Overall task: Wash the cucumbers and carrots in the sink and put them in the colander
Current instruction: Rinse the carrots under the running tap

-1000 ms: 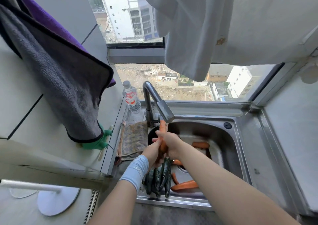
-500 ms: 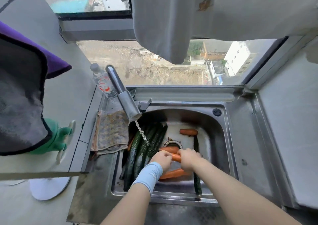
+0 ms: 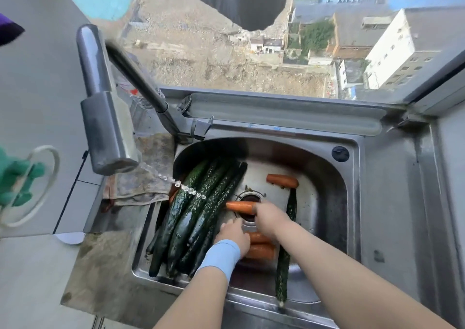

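Gripping carrot (image 3: 239,206) with right hand (image 3: 271,221) above drain (image 3: 250,197).

Plenty of soft daylight from the wide window (image 3: 214,59) — dull sheen on the stainless steel sink (image 3: 324,187), shadows faint. The grey metal tap (image 3: 108,132) looks soft up close, edges bow outward — fisheye style.

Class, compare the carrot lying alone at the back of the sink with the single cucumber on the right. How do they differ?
The back carrot is orange, short and smooth; the lone cucumber is dark green, much longer and bumpy. The back carrot lies crosswise; the lone cucumber runs front to back. Both lie in the sink.
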Demonstrator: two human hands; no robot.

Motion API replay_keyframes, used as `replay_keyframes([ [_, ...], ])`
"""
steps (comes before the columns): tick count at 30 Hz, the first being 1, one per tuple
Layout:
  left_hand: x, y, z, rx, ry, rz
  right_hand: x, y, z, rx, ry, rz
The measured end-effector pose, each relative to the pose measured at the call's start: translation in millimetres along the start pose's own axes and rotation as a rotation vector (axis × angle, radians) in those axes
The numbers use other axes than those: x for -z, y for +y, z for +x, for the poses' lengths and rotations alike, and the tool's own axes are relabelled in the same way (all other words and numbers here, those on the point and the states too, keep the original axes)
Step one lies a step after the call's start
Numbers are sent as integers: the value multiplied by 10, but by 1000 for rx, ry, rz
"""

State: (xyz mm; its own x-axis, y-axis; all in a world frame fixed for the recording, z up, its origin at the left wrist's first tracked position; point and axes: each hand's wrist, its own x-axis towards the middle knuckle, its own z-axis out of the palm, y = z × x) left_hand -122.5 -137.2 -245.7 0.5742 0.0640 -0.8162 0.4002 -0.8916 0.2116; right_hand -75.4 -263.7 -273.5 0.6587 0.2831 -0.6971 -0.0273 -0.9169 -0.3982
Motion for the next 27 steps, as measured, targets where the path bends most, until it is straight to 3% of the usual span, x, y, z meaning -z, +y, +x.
replay_keyframes([
  [2, 10, 10, 54, 20, 55, -83, -7, -38, 147, 7, 73, 30],
  [7, 40, 41, 171, 130, 136, -436, -149, -79, 459, 11, -58, -39],
  [13, -24, 114, 165, 273, 165, -782, -228, -21, 425, 167, 116, -410],
  [20, 5, 144, -13, 250, 193, -1010, 75, -102, -33, 24, -117, 253],
  [24, 209, 67, -119, 164, 116, -1143, 439, -379, -452, -128, -115, 830],
  [27, 674, 180, -672, 85, 54, -1315, 660, -630, -704, -233, -88, 958],
])
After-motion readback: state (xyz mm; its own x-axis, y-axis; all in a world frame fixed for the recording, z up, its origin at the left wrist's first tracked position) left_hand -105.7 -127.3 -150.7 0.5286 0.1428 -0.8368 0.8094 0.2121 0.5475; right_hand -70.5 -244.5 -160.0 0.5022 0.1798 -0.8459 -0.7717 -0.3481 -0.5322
